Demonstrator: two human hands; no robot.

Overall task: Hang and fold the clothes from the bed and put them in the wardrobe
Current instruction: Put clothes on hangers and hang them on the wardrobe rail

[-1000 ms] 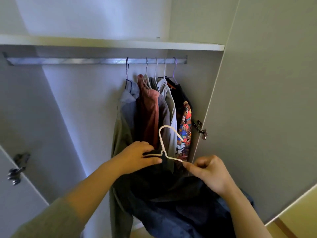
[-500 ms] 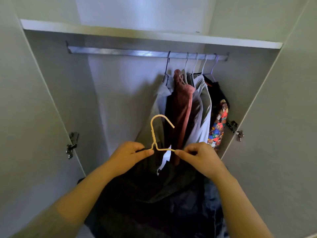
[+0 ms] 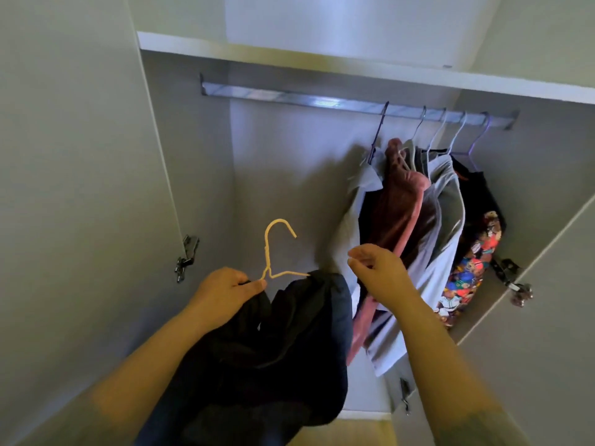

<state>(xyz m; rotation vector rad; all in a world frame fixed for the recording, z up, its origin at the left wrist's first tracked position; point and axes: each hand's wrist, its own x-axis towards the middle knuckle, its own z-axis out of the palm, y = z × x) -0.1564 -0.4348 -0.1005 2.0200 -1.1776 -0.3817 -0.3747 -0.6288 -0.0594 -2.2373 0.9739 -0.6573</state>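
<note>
Left grip [image 3: 225,289] pinches the hanger [image 3: 267,252] at its neck, hook upright, arm running right; right grip [image 3: 376,272] loosely curled, empty.

rail [image 3: 289,98] bare at left, hung clothes [image 3: 415,226] crowding right

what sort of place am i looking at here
An open wardrobe, probably in a home: a metal rail under a shelf, clothes hanging at its right end, a door hinge at the side, and a hanger held in the left hand.
</note>
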